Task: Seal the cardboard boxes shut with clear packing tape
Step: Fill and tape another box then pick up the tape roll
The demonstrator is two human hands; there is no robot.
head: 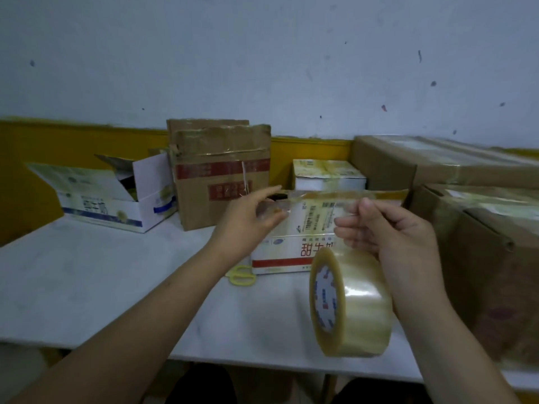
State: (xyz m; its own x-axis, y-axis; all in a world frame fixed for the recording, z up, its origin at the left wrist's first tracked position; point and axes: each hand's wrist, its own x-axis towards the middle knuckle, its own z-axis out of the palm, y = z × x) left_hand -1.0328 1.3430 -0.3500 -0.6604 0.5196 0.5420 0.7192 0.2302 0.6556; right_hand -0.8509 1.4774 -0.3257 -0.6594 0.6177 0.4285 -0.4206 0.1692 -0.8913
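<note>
The printed box (294,240) sits mid-table (87,272), partly hidden by both hands: the left hand (248,220) pinches the pulled tape strip (315,205) over it, the right hand (390,228) pinches that strip with the tape roll (350,301) hanging below, scissors (242,275) half-covered beside the box's left corner.

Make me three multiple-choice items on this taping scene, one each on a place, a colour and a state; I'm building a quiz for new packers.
1. Where do the scissors lie?
A. on the table beside the printed box
B. inside the open box
C. on the tape roll

2. What colour are the scissor handles?
A. red
B. yellow
C. black

3. What is the left hand doing?
A. resting flat on the table
B. pinching the pulled-out tape end
C. gripping the scissors

Answers: 1 A, they lie on the table at the printed box; 2 B, handles look yellow; 3 B, fingers pinch the tape stretched from the tape roll.
</note>
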